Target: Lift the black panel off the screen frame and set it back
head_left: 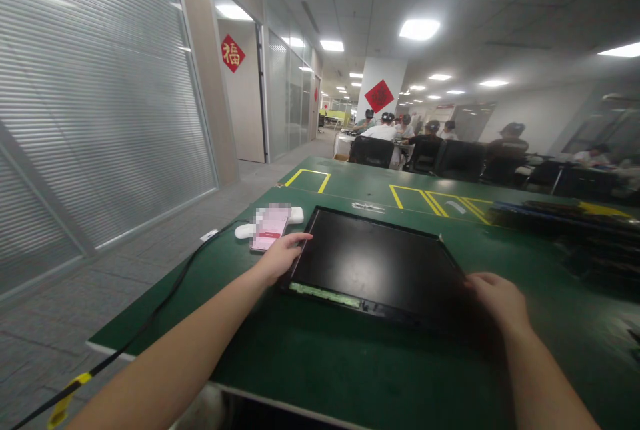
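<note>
A flat black display panel (375,257), like a monitor or laptop screen, lies face up just in front of me. Along its near edge runs a greenish strip (327,295). My left hand (285,255) grips the panel's left edge, thumb side over the frame. At the right edge my right hand (497,297) has its fingers bent round the frame; their tips are partly hidden. Close beyond my left hand, a phone (269,233) with a pink screen leans among white objects, its upper part blurred out.
The green table (345,357) bears yellow tape outlines (420,198) toward its far side. Stacked dark panels (565,217) lie at the right. A black cable (175,297) crosses the left edge. Several people sit at farther tables, with black chairs (371,152) behind them.
</note>
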`<state>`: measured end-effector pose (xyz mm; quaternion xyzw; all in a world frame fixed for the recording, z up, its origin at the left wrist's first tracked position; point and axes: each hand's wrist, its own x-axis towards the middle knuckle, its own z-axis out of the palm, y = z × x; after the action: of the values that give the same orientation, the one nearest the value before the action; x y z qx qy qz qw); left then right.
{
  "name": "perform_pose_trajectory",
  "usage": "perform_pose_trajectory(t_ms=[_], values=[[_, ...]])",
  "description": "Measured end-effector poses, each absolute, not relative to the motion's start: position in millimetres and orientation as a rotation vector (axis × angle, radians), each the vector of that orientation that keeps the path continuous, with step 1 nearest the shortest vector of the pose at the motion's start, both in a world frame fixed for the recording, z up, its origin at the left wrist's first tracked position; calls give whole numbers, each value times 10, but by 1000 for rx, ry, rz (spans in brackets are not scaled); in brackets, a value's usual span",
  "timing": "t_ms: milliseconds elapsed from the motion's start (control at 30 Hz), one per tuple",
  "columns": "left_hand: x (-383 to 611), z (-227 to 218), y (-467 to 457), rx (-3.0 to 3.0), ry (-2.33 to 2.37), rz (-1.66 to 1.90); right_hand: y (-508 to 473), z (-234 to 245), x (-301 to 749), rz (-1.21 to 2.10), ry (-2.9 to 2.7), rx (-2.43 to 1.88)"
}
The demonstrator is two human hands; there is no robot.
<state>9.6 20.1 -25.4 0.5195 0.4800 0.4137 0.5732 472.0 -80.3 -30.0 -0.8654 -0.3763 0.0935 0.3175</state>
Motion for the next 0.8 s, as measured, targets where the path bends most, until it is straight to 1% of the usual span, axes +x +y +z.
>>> perform_pose_trajectory(t_ms=[333, 533, 800], values=[[198, -171, 174, 920, 1079, 1086, -805, -271, 4692, 295, -966, -2292], [207, -173, 165, 777, 1027, 1005, -814, -285, 4702, 253, -985, -2279], [191, -92, 83, 836, 1006, 886, -792, -341, 4768, 221, -985, -2278]])
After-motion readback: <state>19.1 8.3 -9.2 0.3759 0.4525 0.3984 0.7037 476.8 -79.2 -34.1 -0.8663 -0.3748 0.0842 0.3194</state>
